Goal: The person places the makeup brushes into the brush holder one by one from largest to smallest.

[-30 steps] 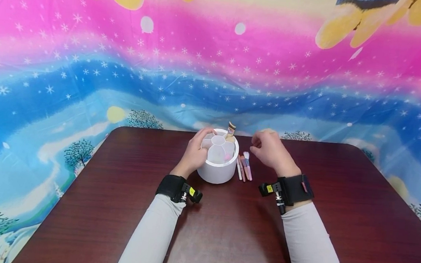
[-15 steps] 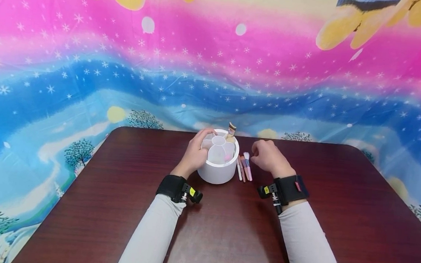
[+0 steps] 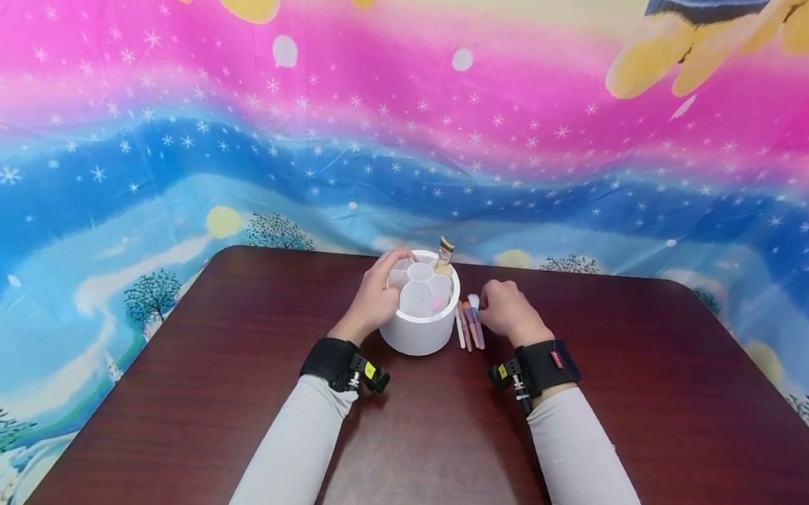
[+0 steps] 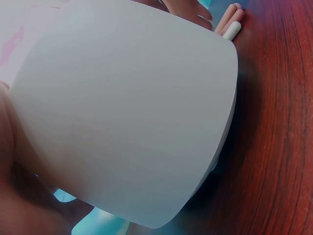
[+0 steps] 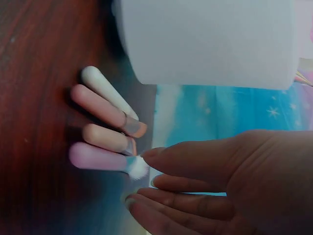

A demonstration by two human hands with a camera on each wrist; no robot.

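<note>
A white round organizer (image 3: 417, 337) with a divided insert stands upright on the table. My left hand (image 3: 375, 296) grips its left rim, thumb in front and fingers behind. Just right of the organizer lie several makeup brushes side by side. In the right wrist view these include a lilac-handled brush (image 5: 98, 156) with white bristles, a peach one (image 5: 103, 136), a pink one (image 5: 100, 105) and a white handle (image 5: 108, 88). My right hand (image 3: 510, 312) hovers at the bristle end of the lilac brush, thumb tip beside the bristles, fingers apart from the thumb.
A tan object with a dark top (image 3: 445, 249) sticks up from the organizer's back compartment. Something pink (image 3: 437, 305) shows inside its front right. The dark red wooden table (image 3: 417, 460) ends at a patterned cloth backdrop (image 3: 412, 158).
My right hand has come lower, closer to the brushes, from slightly above and right of them. The left hand and organizer have stayed in place.
</note>
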